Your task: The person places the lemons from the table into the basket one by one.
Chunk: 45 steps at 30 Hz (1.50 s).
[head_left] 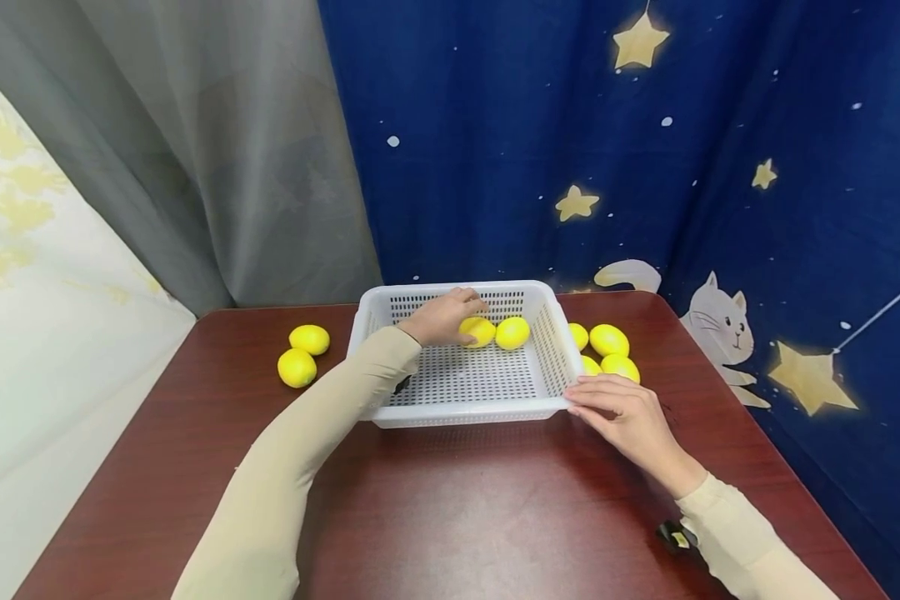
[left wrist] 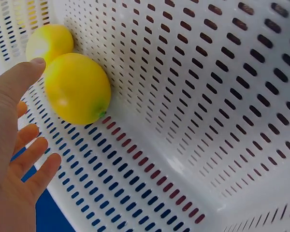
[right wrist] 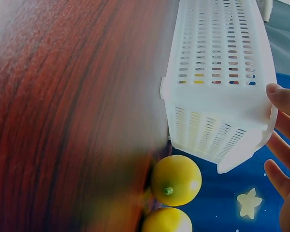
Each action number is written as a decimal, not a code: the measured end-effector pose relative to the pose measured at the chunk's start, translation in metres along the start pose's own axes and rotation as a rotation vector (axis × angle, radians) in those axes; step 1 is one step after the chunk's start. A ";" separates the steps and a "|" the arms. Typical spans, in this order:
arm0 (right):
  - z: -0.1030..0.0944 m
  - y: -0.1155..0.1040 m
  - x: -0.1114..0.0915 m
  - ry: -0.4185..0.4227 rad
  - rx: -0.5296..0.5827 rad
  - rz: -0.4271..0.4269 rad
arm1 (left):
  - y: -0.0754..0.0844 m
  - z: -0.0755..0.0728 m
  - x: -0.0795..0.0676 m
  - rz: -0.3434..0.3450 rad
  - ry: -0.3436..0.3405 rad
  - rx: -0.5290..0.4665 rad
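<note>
A white slotted plastic basket (head_left: 465, 410) stands on the table, and two lemons lie side by side in it, the left lemon (head_left: 480, 332) touching the right lemon (head_left: 512, 333). My left hand (head_left: 446, 318) reaches into the basket beside the left lemon. In the left wrist view its fingers (left wrist: 33, 150) are spread and loosely bent, with the thumb tip overlapping the farther lemon (left wrist: 50, 42); nothing is gripped. At the near right corner my right hand (head_left: 630, 417) holds the basket's rim, the thumb on one side and the fingers on the other, as the right wrist view shows.
Left of the basket, two lemons (head_left: 297, 367) lie on the dark red wooden table (head_left: 450, 508). Several more lemons (head_left: 609, 341) cluster just right of it. Behind the table hang a grey curtain (head_left: 270, 167) and a blue star-patterned curtain (head_left: 495, 167).
</note>
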State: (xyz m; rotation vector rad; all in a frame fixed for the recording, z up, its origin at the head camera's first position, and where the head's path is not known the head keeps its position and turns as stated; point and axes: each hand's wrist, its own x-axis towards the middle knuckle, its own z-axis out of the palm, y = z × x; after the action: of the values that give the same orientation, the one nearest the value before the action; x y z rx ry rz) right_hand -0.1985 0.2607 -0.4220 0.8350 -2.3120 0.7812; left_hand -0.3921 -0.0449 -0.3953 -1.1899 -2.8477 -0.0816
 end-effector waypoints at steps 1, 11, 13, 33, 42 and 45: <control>0.000 0.000 0.000 0.002 0.002 0.000 | 0.000 -0.002 -0.002 0.005 0.003 -0.001; 0.001 -0.001 0.001 0.024 0.021 -0.014 | 0.007 -0.030 -0.030 -0.020 0.041 -0.041; 0.001 -0.002 0.001 0.027 0.018 -0.009 | 0.007 -0.037 -0.037 -0.024 0.066 -0.063; 0.004 0.002 0.000 0.054 0.041 -0.025 | -0.043 -0.081 -0.130 -0.168 0.226 -0.115; 0.005 0.002 0.001 0.066 0.047 -0.027 | -0.075 -0.073 -0.172 -0.232 0.316 -0.194; 0.005 0.001 0.002 0.087 0.057 -0.051 | -0.083 -0.070 -0.185 -0.280 0.319 -0.229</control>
State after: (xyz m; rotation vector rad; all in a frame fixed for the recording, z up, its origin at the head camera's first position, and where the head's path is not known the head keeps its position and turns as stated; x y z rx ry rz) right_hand -0.2022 0.2568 -0.4244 0.8638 -2.1929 0.8478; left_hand -0.3189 -0.2394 -0.3407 -0.7147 -2.7434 -0.5672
